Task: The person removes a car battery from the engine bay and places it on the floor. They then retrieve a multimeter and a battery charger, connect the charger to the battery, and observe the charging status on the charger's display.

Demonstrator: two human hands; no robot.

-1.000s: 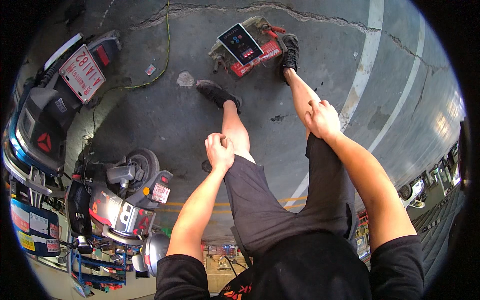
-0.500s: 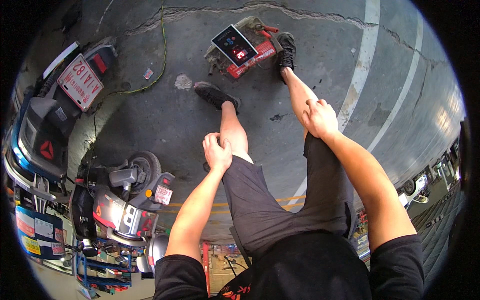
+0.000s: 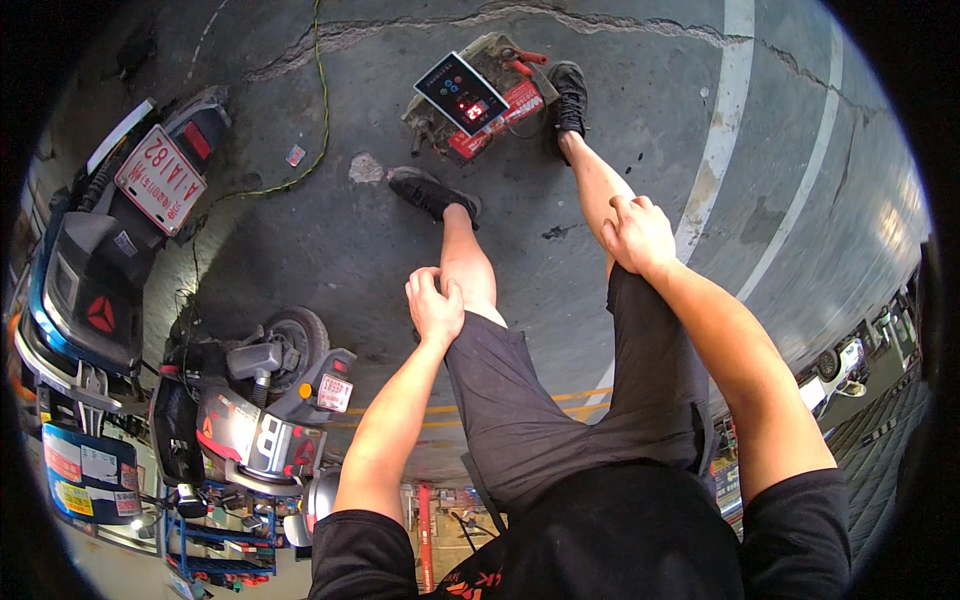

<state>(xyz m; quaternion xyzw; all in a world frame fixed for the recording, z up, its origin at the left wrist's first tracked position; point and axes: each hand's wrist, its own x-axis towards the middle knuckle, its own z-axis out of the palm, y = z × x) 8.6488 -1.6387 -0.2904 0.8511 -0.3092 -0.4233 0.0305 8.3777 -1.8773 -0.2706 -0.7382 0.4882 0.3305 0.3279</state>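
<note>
My left hand [image 3: 435, 308] rests on my left knee, its fingers bent over the knee and the thumb on the inner side. Curled over my right knee is my right hand [image 3: 640, 236], knuckles up. Neither hand holds a tool. On the floor by my feet sits a grimy battery [image 3: 522, 104] with a red label. A flat device [image 3: 462, 92] with a black face, small buttons and a lit red display lies tilted on top of it. Red-handled clips [image 3: 528, 60] are at the battery's far side. My right shoe [image 3: 568, 98] stands close beside the battery.
Two electric scooters [image 3: 95, 290] [image 3: 265, 430] with plates stand at the left. A yellow-green cable [image 3: 322, 130] runs along the cracked concrete floor [image 3: 620, 60]. Behind me are blue shelves [image 3: 215, 550] with goods. A white vehicle [image 3: 838, 368] is far right, near white floor lines.
The view has shifted slightly, so the scooters sit a little further right and the battery a little further left. Both hands stay on my knees.
</note>
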